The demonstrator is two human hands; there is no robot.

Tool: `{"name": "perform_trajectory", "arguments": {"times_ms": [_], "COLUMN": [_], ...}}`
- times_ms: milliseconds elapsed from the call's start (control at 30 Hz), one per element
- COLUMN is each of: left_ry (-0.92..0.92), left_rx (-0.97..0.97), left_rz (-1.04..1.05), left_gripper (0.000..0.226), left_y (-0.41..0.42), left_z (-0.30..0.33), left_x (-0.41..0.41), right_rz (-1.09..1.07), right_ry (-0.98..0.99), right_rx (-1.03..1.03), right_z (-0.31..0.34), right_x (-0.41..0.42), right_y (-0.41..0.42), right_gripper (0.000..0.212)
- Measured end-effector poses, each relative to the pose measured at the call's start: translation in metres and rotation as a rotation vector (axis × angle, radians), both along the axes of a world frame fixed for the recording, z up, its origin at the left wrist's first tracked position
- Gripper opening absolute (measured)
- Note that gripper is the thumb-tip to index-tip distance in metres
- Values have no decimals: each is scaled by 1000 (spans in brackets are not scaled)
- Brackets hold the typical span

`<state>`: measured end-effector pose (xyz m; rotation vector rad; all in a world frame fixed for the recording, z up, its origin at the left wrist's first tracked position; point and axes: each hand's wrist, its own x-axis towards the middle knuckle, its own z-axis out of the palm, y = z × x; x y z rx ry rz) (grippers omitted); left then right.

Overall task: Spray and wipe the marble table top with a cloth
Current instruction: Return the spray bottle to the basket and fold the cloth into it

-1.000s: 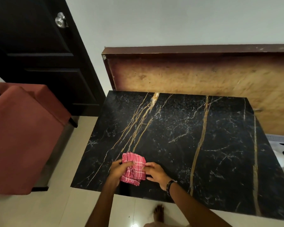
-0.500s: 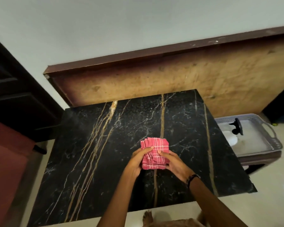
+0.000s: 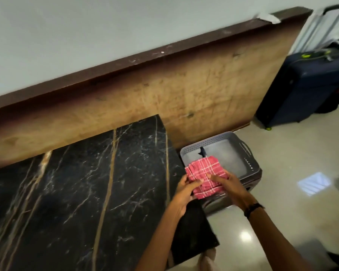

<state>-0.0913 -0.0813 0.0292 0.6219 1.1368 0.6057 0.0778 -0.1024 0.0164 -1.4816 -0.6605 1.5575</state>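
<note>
The black marble table top with gold veins fills the lower left. A folded red checked cloth is held off the table's right edge, over the near side of a grey tray. My left hand grips the cloth's left side with the thumb on top. My right hand holds its right side, fingers over the cloth. A dark spray nozzle pokes up inside the tray just behind the cloth; the bottle itself is hidden.
A wooden board leans on the wall behind the table. The grey tray rests on a low stool beside the table. A navy suitcase stands at the far right on the pale tiled floor.
Both hands carried the folded cloth rightwards, from the middle of the table top to beyond its right edge over the grey tray. The view swung right, bringing in the suitcase.
</note>
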Motion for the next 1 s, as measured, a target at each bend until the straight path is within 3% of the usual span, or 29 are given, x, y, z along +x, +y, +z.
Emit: {"name": "perform_trajectory", "arguments": {"times_ms": [300, 500, 733, 833, 933, 1000], "left_ry": [6, 132, 219, 238, 277, 272], "left_rx": [-45, -48, -65, -91, -113, -122], "left_rz": [-211, -306, -305, -291, -312, -313], "left_gripper": [49, 52, 50, 51, 57, 59], "left_y": [22, 57, 85, 86, 84, 82], "left_z": [-29, -70, -115, -125, -130, -125], "left_x": [136, 172, 180, 180, 181, 182], "right_rz": [-57, 119, 151, 170, 213, 135], "right_ry": [-178, -243, -250, -417, -714, -869], "right_rx": [-101, -120, -169, -195, -200, -177], "right_z": [-57, -113, -184, -206, -207, -200], "right_x": [144, 161, 174, 183, 185, 184], "right_y": [49, 100, 134, 132, 129, 128], "right_gripper": [38, 33, 35, 33, 29, 27]}}
